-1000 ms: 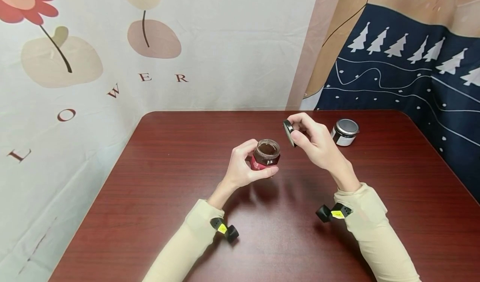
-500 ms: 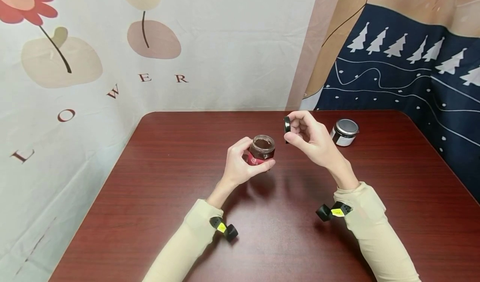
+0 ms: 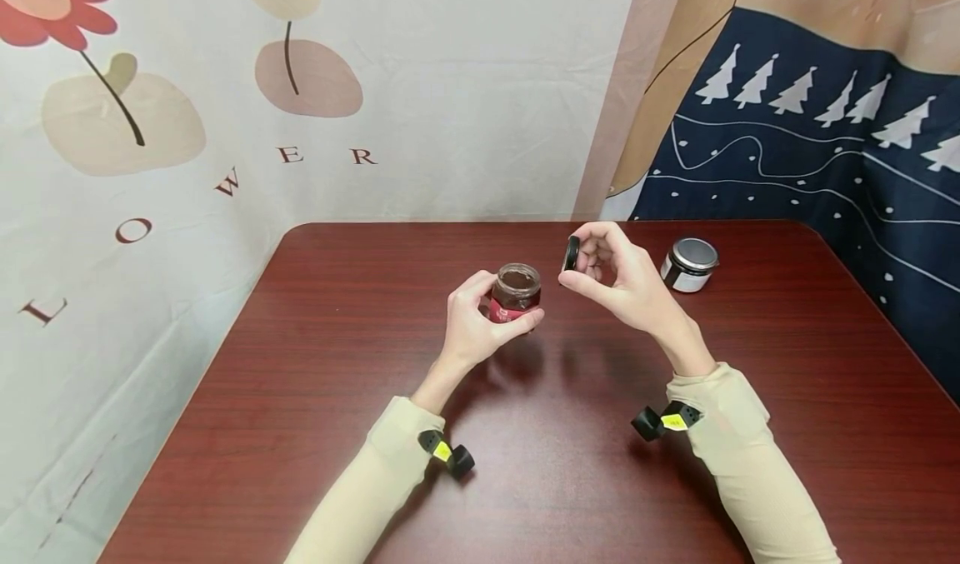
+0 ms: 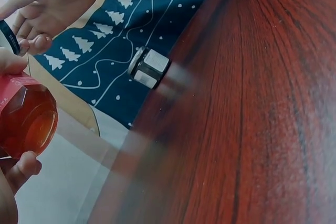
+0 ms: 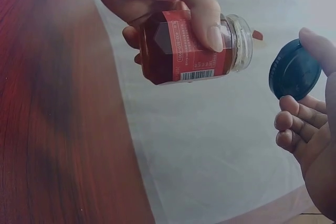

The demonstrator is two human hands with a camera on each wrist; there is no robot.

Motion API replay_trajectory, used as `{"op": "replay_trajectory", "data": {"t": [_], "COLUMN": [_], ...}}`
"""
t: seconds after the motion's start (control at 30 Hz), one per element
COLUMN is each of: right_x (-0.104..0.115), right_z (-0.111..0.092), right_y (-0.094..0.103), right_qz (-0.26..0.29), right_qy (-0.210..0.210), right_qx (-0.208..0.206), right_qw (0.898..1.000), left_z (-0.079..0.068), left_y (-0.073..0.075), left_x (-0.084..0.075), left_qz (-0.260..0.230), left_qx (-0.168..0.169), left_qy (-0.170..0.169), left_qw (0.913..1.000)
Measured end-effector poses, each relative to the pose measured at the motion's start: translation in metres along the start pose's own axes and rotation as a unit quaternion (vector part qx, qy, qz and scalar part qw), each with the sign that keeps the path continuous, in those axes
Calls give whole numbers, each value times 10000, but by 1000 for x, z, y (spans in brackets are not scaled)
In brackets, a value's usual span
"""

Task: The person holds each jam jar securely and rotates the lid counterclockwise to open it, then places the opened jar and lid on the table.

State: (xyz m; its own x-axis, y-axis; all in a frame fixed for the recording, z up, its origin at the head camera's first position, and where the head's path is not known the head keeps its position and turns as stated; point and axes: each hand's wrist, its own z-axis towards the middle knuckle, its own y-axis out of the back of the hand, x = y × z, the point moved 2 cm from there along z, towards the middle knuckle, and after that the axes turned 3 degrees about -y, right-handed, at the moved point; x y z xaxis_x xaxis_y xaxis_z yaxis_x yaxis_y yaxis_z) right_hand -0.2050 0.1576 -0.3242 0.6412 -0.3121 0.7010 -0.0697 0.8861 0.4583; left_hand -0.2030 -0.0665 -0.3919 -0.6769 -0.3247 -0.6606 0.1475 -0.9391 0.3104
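My left hand (image 3: 472,318) grips a faceted glass jar (image 3: 513,310) with a red label and dark amber contents, its mouth uncovered and facing up. In the right wrist view a barcode shows on the label of this jar (image 5: 163,51), and the left thumb lies across it. My right hand (image 3: 630,285) pinches a dark round lid (image 3: 572,253) by its rim between thumb and fingers. The lid stands on edge to the right of the jar's mouth, with a gap between them; the right wrist view shows the flat face of the lid (image 5: 299,72).
A second jar (image 3: 690,266), with a silvery lid and a white label, stands at the table's far right, just behind the right hand. The reddish-brown wooden table (image 3: 337,381) ends at a pale printed cloth (image 3: 465,114) and a navy cloth with white trees (image 3: 795,156).
My left hand has carried the jar a little left and farther from me. The right hand has turned the lid more upright and shifted slightly left.
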Motion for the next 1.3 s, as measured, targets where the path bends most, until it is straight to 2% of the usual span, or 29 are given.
{"op": "replay_trajectory", "data": {"t": [0.47, 0.73, 1.1, 1.3], "right_x": [-10, -17, -29, -20], "right_z": [-1, 0, 0, 1], "right_y": [-2, -5, -10, -13], "right_qz": [-117, -173, -197, -250], "right_qy": [-236, -226, -463, -654], "right_qx": [123, 73, -32, -81], "right_qw": [9996, 9996, 9987, 9975], "left_z": [2, 4, 6, 6], "left_y": [4, 4, 4, 4], "left_x": [11, 14, 22, 25], "left_qz": [344, 491, 642, 700], "left_qx": [-77, -196, -299, -304], "left_qy": [481, 523, 595, 660], "left_qw": [9982, 9972, 9957, 9949]}}
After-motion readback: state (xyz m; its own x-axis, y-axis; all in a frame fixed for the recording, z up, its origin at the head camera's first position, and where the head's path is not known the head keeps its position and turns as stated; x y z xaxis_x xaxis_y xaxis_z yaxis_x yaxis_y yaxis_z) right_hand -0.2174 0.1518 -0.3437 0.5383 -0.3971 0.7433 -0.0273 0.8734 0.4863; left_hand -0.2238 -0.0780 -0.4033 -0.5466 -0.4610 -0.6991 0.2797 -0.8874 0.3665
